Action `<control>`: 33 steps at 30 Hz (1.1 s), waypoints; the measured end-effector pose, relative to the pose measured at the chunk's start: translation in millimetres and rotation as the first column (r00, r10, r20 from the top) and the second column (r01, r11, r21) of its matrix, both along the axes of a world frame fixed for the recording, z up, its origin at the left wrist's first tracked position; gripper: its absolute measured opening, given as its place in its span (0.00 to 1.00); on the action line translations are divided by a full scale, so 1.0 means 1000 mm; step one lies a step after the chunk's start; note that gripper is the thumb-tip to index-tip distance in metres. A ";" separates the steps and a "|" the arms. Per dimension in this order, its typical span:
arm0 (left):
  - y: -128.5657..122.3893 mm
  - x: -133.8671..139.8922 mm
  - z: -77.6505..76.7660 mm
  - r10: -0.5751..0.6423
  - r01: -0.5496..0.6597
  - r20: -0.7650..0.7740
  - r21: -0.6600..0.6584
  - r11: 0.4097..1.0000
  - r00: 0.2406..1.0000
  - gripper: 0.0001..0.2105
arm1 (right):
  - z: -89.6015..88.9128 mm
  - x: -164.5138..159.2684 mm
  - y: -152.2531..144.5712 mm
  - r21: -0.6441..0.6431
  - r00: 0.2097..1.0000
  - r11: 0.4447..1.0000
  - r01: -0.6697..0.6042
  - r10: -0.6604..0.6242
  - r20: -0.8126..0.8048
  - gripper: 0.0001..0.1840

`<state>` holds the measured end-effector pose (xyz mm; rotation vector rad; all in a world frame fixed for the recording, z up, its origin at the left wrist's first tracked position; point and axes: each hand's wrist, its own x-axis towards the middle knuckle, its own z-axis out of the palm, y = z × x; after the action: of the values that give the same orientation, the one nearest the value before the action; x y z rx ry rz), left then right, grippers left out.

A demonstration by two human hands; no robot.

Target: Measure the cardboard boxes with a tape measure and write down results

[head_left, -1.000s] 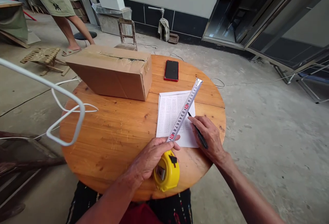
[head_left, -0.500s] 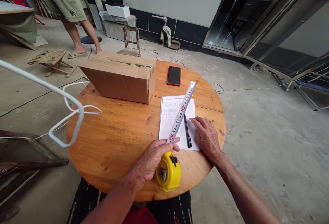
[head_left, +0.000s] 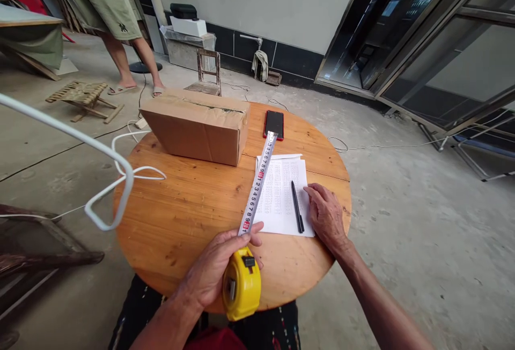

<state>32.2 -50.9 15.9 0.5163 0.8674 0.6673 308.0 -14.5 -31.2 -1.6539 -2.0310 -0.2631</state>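
My left hand (head_left: 219, 264) is closed around a yellow tape measure (head_left: 242, 285), its thumb on the pulled-out metal blade (head_left: 256, 189). The blade slants up and away over the left edge of the printed paper sheets (head_left: 277, 200), its tip in front of the phone. My right hand (head_left: 326, 213) lies on the right edge of the sheets, fingers loosely bent and apart, holding nothing. Between that hand and the blade, a black pen (head_left: 298, 208) rests on the paper.
A cardboard box (head_left: 201, 141) stands at the back left of the round wooden table (head_left: 181, 216). Beside it lies a phone (head_left: 274, 123) with a red case. A white bent tube (head_left: 100, 149) crosses the left side. Beyond are a small chair (head_left: 208, 71), a folding stool (head_left: 82, 98) and a standing person (head_left: 108, 7).
My left hand has moved left and slightly nearer with the tape measure, so the blade uncovers more of the paper. My right hand stays on the sheets. The view has shifted slightly.
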 end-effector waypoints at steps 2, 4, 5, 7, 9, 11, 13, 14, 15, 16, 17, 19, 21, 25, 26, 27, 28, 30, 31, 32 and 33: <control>0.001 -0.001 -0.001 0.005 -0.005 0.002 -0.010 1.000 1.000 0.09 | 0.001 0.000 0.000 0.001 1.000 1.000 0.006 -0.006 0.007 0.21; 0.003 -0.002 -0.002 0.000 0.000 0.003 -0.020 1.000 1.000 0.09 | 0.001 -0.001 0.000 0.001 1.000 1.000 0.007 -0.007 0.016 0.21; 0.004 -0.003 -0.002 -0.003 0.003 0.007 -0.021 1.000 1.000 0.10 | 0.001 -0.001 0.001 0.002 1.000 1.000 0.005 -0.005 0.021 0.21; 0.004 -0.003 -0.004 -0.006 0.007 0.034 -0.011 1.000 0.999 0.10 | 0.001 0.000 0.001 0.006 1.000 1.000 0.001 -0.001 0.027 0.20; 0.003 -0.004 -0.008 -0.007 0.007 0.074 0.002 1.000 0.997 0.11 | -0.001 0.003 0.002 0.007 1.000 1.000 0.000 0.000 0.022 0.19; 0.002 -0.004 -0.011 -0.001 0.001 0.104 -0.002 1.000 0.995 0.11 | -0.004 0.007 0.003 0.002 1.000 1.000 0.010 -0.010 0.000 0.18; 0.002 -0.005 -0.014 0.006 -0.004 0.130 -0.017 1.000 0.992 0.12 | -0.006 0.010 0.005 0.011 0.999 0.999 0.035 -0.035 -0.028 0.17; 0.003 -0.005 -0.015 0.009 -0.006 0.138 -0.022 1.000 0.990 0.13 | -0.006 0.011 0.006 0.026 0.998 0.999 0.048 -0.046 -0.040 0.17; 0.003 -0.005 -0.015 0.012 -0.008 0.145 -0.026 1.000 0.989 0.13 | -0.003 0.010 0.008 0.045 0.997 0.997 0.060 -0.058 -0.049 0.16; 0.004 -0.005 -0.016 0.017 -0.013 0.150 -0.028 1.000 0.989 0.13 | 0.001 0.008 0.010 0.070 0.996 0.995 0.072 -0.068 -0.059 0.16; 0.004 -0.005 -0.016 0.028 -0.023 0.152 -0.030 0.999 0.988 0.13 | 0.007 0.004 0.013 0.101 0.995 0.992 0.080 -0.073 -0.071 0.15; 0.003 -0.007 -0.017 0.062 -0.057 0.157 -0.033 0.998 0.986 0.12 | 0.026 -0.009 0.021 0.163 0.992 0.984 0.074 -0.057 -0.109 0.14; 0.001 -0.010 -0.018 0.103 -0.100 0.162 -0.029 0.995 0.981 0.11 | 0.050 -0.028 0.032 0.200 0.988 0.979 0.044 -0.012 -0.157 0.14; -0.005 -0.030 -0.014 0.164 -0.170 0.150 0.023 0.985 0.975 0.12 | 0.094 -0.069 0.061 0.172 0.981 0.984 -0.045 0.076 -0.178 0.15; -0.006 -0.038 -0.011 0.168 -0.175 0.130 0.046 0.984 0.977 0.13 | 0.102 -0.079 0.070 0.152 0.980 0.985 -0.076 0.102 -0.171 0.18; -0.007 -0.047 -0.007 0.167 -0.175 0.108 0.073 0.982 0.980 0.15 | 0.108 -0.088 0.079 0.127 0.979 0.986 -0.106 0.126 -0.162 0.21; -0.007 -0.056 -0.002 0.163 -0.172 0.086 0.103 0.980 0.983 0.16 | 0.113 -0.098 0.090 0.097 0.978 0.986 -0.135 0.148 -0.150 0.25; -0.007 -0.074 0.007 0.156 -0.165 0.071 0.146 0.975 0.985 0.18 | 0.121 -0.117 0.112 0.021 0.977 0.983 -0.183 0.184 -0.104 0.36; -0.007 -0.082 0.011 0.156 -0.165 0.072 0.145 0.975 0.985 0.18 | 0.125 -0.127 0.124 -0.026 0.977 0.979 -0.205 0.202 -0.069 0.42; -0.006 -0.090 0.013 0.163 -0.171 0.072 0.131 0.977 0.984 0.18 | 0.128 -0.136 0.136 -0.075 0.974 0.972 -0.225 0.223 -0.027 0.46; -0.006 -0.097 0.013 0.176 -0.182 0.070 0.108 0.977 0.982 0.19 | 0.132 -0.144 0.149 -0.130 0.970 0.962 -0.240 0.244 0.018 0.50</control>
<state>-64.4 -56.6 29.1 0.5214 0.8284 0.8972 163.9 134.2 101.3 -1.4610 -2.2910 -0.0770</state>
